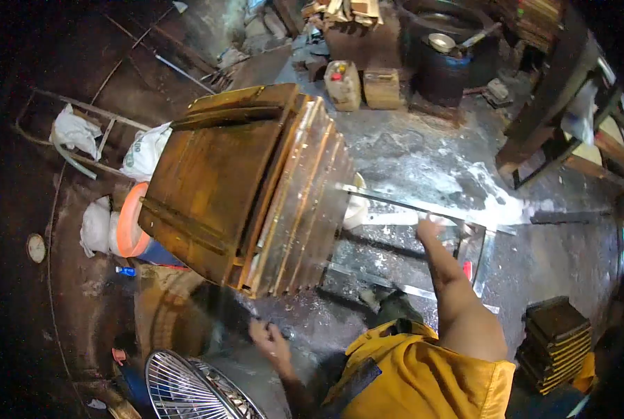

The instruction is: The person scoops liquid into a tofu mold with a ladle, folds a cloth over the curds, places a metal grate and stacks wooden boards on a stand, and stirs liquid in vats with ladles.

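My left hand (pixel 270 342) is low in the view, held out with its fingers apart and nothing seen in them. It is nearest to the stack of brown wooden trays (pixel 207 181), which stands at the centre left. To the right of that stack lies a silvery metal frame (pixel 395 279) with long rails and crossbars. My right hand (pixel 429 227) is closed at its upper rail, though glare blurs the fingers. A white bar (pixel 388 219) runs beside this rail, close to a white bucket (pixel 355 206) partly hidden by the trays.
A wire-guarded fan (pixel 186 391) stands at the bottom left. An orange tub (pixel 131 222) is behind the trays. At the right are a pile of dark trays (pixel 556 328) and a wooden rack (pixel 556 133). A jerrycan (pixel 343 87) and dark drum (pixel 441 77) stand at the back.
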A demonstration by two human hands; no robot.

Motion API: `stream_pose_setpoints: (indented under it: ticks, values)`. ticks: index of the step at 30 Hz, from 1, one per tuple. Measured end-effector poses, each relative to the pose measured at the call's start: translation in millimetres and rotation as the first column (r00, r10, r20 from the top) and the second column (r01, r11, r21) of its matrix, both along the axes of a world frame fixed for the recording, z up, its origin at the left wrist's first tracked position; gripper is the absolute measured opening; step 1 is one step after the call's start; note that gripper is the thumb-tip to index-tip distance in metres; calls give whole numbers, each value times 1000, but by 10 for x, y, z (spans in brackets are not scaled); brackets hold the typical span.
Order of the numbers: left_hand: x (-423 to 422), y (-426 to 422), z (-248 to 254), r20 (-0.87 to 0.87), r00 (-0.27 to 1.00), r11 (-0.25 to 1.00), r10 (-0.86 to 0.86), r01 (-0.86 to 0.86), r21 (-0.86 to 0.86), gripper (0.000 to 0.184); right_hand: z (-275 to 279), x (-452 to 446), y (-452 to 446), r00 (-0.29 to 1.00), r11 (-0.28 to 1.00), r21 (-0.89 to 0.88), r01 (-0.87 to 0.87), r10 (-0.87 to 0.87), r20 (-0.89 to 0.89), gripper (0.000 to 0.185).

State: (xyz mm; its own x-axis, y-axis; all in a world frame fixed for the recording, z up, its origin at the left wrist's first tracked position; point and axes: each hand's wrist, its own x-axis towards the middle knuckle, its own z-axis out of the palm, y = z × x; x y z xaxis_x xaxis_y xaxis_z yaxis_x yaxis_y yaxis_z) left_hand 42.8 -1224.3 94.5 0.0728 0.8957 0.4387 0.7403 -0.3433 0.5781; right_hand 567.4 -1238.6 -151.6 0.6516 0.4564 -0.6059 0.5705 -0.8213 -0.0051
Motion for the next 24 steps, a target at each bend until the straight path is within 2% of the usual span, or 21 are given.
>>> stream_pose_setpoints:
  ticks: [1, 2, 3, 4, 5, 6, 7, 8, 10, 13, 14, 16, 18, 20, 22, 24]
  values:
    - [-281, -319, -483, -52, 996, 982, -72, 62, -177, 21, -135, -134, -742, 993, 994, 60, 90, -93, 66, 27]
    - [-578, -660, -1076, -310, 943, 854, -118, -63, -517, 20, -283, -267, -1485, 975, 976, 132, 171, -187, 123, 24]
    - [-850, -1233, -1801, -334, 926, 894, -174, 6, -448, 23, -617, -454, -2271, 934, 898, 421, 127, -251, 254, 24]
    - [-959, -1698, -2063, -274, 941, 764, -199, -27, -645, 23, -1374, -359, -2993, 960, 938, 219, 268, -280, 24, 26]
    - [-993, -2074, -2249, -196, 969, 568, -153, -76, -819, 23, -1086, -585, -3456, 885, 879, 139, 457, -465, 28, 27]
    - [-1046, -2467, -2457, -148, 987, 339, -70, -116, -934, 23, -826, -839, -4051, 825, 823, 121, 555, -563, 46, 32]
    - [-1062, -2790, -2591, -102, 995, 226, -5, -99, -969, 24, -748, -985, -4547, 808, 810, -4, 587, -585, 74, 39]
    - [-1062, -3072, -2673, -73, 996, 117, 60, -80, -990, 24, -1191, -988, -5235, 838, 826, -145, 544, -543, 50, 45]
    - [-1001, -3476, -2805, -19, 992, -2, 121, -19, -1000, 24, -960, -1116, -5979, 804, 763, -277, 584, -590, 71, 42]
    - [-840, -3877, -2845, 54, 990, -65, 129, 63, -996, 25, -591, -1149, -6693, 793, 711, -373, 596, -594, 137, 37]
    - [-776, -3947, -2838, 77, 990, -70, 122, 86, -994, 25, -508, -1098, -6851, 839, 750, -387, 536, -526, 143, 36]
    - [-606, -3975, -2756, 106, 991, -76, 85, 113, -991, 25, -474, -967, -7182, 954, 869, -398, 294, -241, 178, 34]
    - [-380, -3901, -2600, 112, 992, -50, 50, 114, -992, 26, -726, -626, -7492, 949, 904, -297, 308, -272, 156, 41]
    - [-176, -3745, -2552, 93, 995, -17, 28, 94, -995, 27, -439, -529, -7476, 773, 789, 35, 613, -608, 180, 47]
    - [-175, -3561, -3179, 106, 993, 31, 46, 105, -994, 22, -250, -352, -7462, 807, 825, 84, 559, -565, 173, 55]
    - [179, -3494, -2977, 53, 998, 155, 38, 47, -987, 22, -16, -318, -7502, 726, 753, 325, 573, -650, 225, 57]
